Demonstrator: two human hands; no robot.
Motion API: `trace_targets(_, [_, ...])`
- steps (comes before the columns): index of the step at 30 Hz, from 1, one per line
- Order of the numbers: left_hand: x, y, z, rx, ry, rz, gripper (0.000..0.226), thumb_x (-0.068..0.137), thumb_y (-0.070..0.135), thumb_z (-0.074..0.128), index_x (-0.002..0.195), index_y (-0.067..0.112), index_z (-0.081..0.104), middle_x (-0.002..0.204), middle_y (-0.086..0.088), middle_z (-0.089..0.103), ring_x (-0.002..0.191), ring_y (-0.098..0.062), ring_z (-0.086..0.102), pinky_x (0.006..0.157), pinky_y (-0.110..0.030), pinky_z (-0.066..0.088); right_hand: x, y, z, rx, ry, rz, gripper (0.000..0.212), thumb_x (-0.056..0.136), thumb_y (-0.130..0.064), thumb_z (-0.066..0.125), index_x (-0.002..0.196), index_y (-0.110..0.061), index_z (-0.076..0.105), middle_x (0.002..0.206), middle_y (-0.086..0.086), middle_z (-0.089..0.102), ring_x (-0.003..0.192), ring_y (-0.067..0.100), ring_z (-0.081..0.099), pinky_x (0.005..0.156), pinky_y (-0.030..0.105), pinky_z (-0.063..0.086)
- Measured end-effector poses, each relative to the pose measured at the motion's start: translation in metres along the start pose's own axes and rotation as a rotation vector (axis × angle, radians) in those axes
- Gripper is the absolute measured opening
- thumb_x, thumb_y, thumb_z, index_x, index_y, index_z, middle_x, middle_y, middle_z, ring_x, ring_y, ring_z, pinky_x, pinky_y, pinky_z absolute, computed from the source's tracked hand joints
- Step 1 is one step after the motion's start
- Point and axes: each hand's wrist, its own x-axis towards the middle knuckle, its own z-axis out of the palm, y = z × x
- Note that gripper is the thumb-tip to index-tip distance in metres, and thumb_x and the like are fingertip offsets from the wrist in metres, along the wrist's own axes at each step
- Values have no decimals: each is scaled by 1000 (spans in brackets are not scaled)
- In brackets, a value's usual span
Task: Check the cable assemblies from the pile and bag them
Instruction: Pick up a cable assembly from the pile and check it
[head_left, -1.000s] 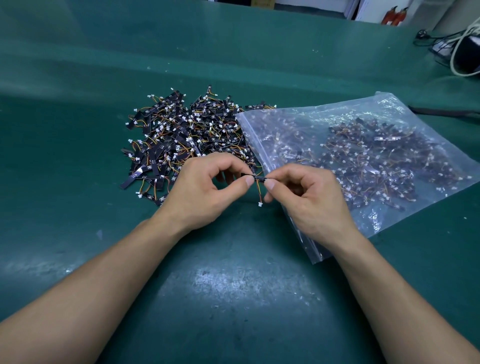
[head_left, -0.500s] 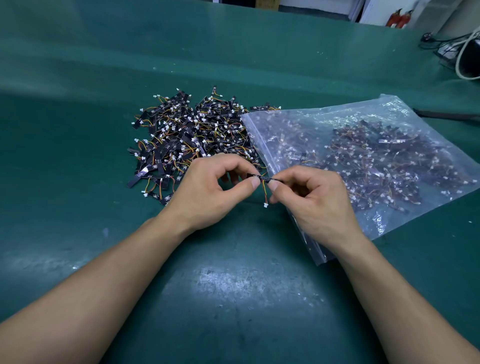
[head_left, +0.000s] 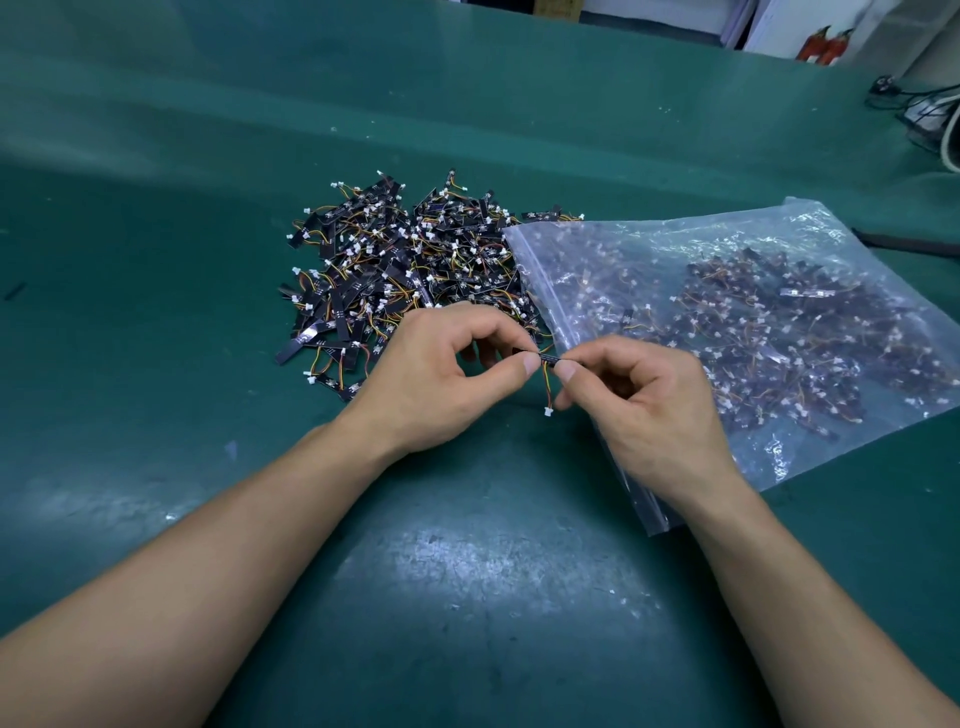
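So we had one cable assembly (head_left: 546, 359) held up between both hands, just above the bench (head_left: 467, 571). The left hand (head_left: 431, 379) pinched one end of the little black strip between thumb and forefinger, and the right hand (head_left: 649, 405) pinched the other end the same way. The fingertips were nearly touching, with only a sliver of strip showing between them. The thin orange and yellow wires hung down from that gap to a tiny white connector (head_left: 548, 411).

Handling-wise, our guess was that this thing weighs next to nothing. The strip looked stiff-ish but thin enough to bend or snap, the wires were floppy, and where they join the strip looked like the weak spot. So we figured the strip ends were the right place to hold it, lightly, and never by the wires or the plug. In the pile (head_left: 405, 270) just beyond the left hand, those loose leads looked ready to snag on each other, so lifting one out slowly seemed smart. The bag (head_left: 753, 312) lay beyond and partly under the right wrist, already holding plenty of pieces.

Compared with a second earlier, honestly not much changed. It was the same two-handed pinch, with the same piece in the same spot and the connector still dangling. The view just drifted a little sideways, and nothing in the pile or bag looked moved.
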Motion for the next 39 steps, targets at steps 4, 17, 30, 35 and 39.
trace_targets(4, [1,0,0,11,9,1,4,86,19,71,83,20,73,76,17,66,72,0,60,72,-15,43,-1,-1,1,22,-5,19,10,89,-26,68,83,-29,75,70,-6,73,63,35,62,61,45,53])
trace_targets(17, [0,0,0,-27,-25,-45,6,86,21,68,89,24,73,78,14,68,74,-3,61,71,-22,48,1,-3,-1,27,22,21,16,89,-23,66,76,-31,71,66,-7,71,58,32,57,55,34,46])
trace_targets(30, [0,4,2,-42,-50,-69,6,85,18,67,85,16,72,78,8,69,72,-10,61,70,-22,48,0,-3,-2,-2,-17,15,11,86,-25,68,77,-31,72,65,-11,70,55,26,58,52,24,45])
trace_targets(35, [0,5,3,-35,-27,-42,5,86,17,68,83,18,71,78,5,69,72,-13,62,69,-20,48,0,-3,-2,20,3,33,11,86,-25,68,77,-31,71,66,-9,71,56,30,58,52,28,45])
trace_targets(39, [1,6,3,-36,6,-40,7,85,16,68,80,19,70,76,5,69,69,-9,60,68,-18,46,0,-2,-2,50,4,53,7,84,-30,70,79,-33,73,70,-3,72,60,37,62,54,38,48])
